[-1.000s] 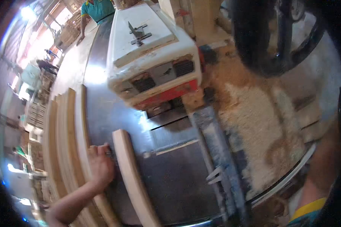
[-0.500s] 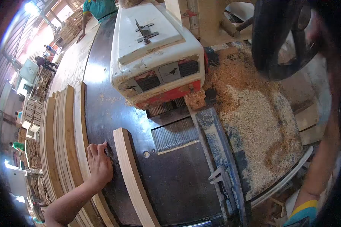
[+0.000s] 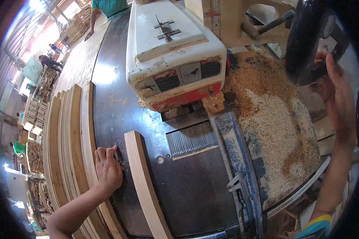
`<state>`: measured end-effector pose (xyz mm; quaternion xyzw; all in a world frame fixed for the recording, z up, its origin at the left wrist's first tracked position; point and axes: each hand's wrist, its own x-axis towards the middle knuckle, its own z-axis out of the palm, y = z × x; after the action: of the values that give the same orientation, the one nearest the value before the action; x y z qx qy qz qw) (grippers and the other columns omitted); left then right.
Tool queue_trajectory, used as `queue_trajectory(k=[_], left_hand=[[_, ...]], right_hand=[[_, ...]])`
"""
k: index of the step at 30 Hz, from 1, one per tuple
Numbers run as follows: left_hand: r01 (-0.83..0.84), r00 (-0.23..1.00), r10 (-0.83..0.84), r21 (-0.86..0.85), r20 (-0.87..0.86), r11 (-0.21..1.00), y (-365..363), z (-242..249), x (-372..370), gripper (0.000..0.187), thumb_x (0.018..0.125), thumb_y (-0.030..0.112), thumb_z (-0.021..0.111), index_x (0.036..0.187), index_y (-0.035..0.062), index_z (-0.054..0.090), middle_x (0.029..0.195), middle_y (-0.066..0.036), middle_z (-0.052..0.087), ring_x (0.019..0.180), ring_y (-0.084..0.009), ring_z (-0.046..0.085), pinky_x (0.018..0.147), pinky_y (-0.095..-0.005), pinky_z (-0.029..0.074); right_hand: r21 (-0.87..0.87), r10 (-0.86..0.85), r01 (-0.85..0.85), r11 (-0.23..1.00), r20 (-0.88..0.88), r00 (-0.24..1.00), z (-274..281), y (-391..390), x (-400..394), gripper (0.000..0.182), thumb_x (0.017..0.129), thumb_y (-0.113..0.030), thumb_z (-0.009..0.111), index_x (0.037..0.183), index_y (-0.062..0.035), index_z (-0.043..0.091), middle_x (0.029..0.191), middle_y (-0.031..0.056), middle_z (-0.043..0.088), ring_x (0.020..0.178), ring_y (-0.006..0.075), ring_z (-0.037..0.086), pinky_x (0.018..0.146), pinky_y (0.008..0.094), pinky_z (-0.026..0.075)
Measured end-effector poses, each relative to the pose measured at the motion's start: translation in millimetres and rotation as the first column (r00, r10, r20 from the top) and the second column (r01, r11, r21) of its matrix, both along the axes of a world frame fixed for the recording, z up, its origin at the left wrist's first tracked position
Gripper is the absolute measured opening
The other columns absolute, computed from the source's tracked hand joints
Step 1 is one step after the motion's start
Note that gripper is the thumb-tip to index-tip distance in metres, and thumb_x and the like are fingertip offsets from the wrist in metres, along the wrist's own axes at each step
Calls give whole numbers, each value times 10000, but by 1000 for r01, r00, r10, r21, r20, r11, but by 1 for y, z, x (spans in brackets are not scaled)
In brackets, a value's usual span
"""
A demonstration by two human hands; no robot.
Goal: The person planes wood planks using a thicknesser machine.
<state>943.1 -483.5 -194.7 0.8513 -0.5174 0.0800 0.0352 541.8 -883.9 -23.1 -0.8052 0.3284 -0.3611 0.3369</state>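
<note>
My left hand (image 3: 108, 168) rests on the dark machine table (image 3: 187, 179), fingers bent and thumb apart, holding nothing that I can see. To its left lie several long wooden planks (image 3: 73, 139) side by side; to its right a single plank (image 3: 143, 179) lies lengthwise. At the upper right, my right hand (image 3: 339, 95) is at a black handwheel (image 3: 303, 44), with some fingers behind its rim and one digit pointing up. The wheel partly hides that grip. Ahead stands the machine's white hood (image 3: 175, 44), its red lower edge above a ribbed plate (image 3: 191, 139).
A worn blue metal fence (image 3: 241, 159) with a small clamp (image 3: 234, 182) runs along the right side. Beyond it sawdust (image 3: 283, 131) is heaped. Another person (image 3: 109, 8) stands at the table's far end. Stacked wood and other people appear at the far left.
My right hand has come lower on the handwheel, into clearer view. The wheel appears turned. My left hand stays beside the planks; the whole view has shifted slightly.
</note>
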Motion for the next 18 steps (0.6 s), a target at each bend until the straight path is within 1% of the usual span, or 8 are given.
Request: queue_trajectory(k=[2, 3, 4, 6, 10, 15, 17, 18], left_hand=[[-13, 1000, 13, -7, -18, 1000, 0, 0, 0, 475, 776, -65, 516, 1251, -45, 532, 1059, -217, 443, 1023, -391, 468, 943, -526, 396], [-11, 1000, 11, -10, -20, 1000, -1, 1, -1, 475, 776, -65, 516, 1251, -45, 532, 1059, -217, 443, 1023, -391, 468, 943, -526, 396], [-3, 1000, 2, -24, -26, 1000, -1, 3, -3, 473, 780, -68, 513, 1252, -45, 532, 1058, -216, 443, 1023, -390, 468, 940, -524, 397], [13, 999, -14, -39, -32, 999, -2, 4, -4, 472, 783, -72, 510, 1254, -44, 532, 1058, -215, 444, 1024, -389, 468, 938, -522, 398], [-9, 1000, 9, -7, -14, 1000, 1, 1, -1, 484, 782, -77, 506, 1264, -43, 528, 1067, -210, 440, 1018, -383, 464, 929, -520, 398], [-13, 1000, 13, -11, -12, 1000, 1, -1, -2, 492, 779, -78, 499, 1268, -38, 526, 1076, -209, 434, 1016, -377, 459, 928, -519, 399], [-10, 1000, 10, -17, -20, 1000, 2, -3, 0, 495, 781, -83, 494, 1273, -35, 524, 1075, -209, 433, 1021, -376, 458, 935, -517, 398], [-9, 1000, 9, -14, -20, 1000, 3, -3, 0, 495, 781, -83, 494, 1273, -35, 524, 1075, -209, 433, 1021, -376, 458, 935, -517, 398]], right_hand=[[129, -30, 38, 991, -65, 997, 23, -21, -14, 592, 1101, -478, 458, 1525, -65, 477, 1201, 102, 684, 1062, 210, 705, 970, 356, 556], [299, 343, -579, 759, 572, 745, 19, -89, -46, 517, 1101, -277, 518, 1430, 90, 363, 1248, 236, 674, 1041, 293, 703, 909, 380, 614], [299, 343, -576, 761, 569, 747, 32, -71, -40, 517, 1101, -277, 518, 1430, 90, 363, 1248, 236, 674, 1041, 293, 703, 909, 380, 614], [-582, 222, -10, 813, 295, 929, 73, -17, -25, 499, 1095, -225, 518, 1472, 17, 298, 1474, 243, 506, 1129, 338, 661, 943, 383, 595], [-564, 256, -41, 825, 308, 916, 75, -9, -38, 453, 1081, -191, 537, 1440, 8, 345, 1481, 241, 499, 1180, 342, 642, 964, 395, 592], [-470, -157, 212, 857, 155, 975, -24, 1, -19, 471, 1105, -397, 483, 1402, -38, 552, 1163, 97, 720, 1011, 183, 725, 850, 327, 565], [228, 97, -143, 963, 201, 975, -25, 8, -8, 510, 1124, -399, 436, 1460, -27, 530, 1350, 99, 660, 1090, 178, 705, 976, 357, 558], [231, 95, -142, 962, 201, 975, -26, 4, -11, 510, 1124, -399, 436, 1460, -27, 530, 1350, 99, 660, 1090, 178, 705, 976, 357, 558]])
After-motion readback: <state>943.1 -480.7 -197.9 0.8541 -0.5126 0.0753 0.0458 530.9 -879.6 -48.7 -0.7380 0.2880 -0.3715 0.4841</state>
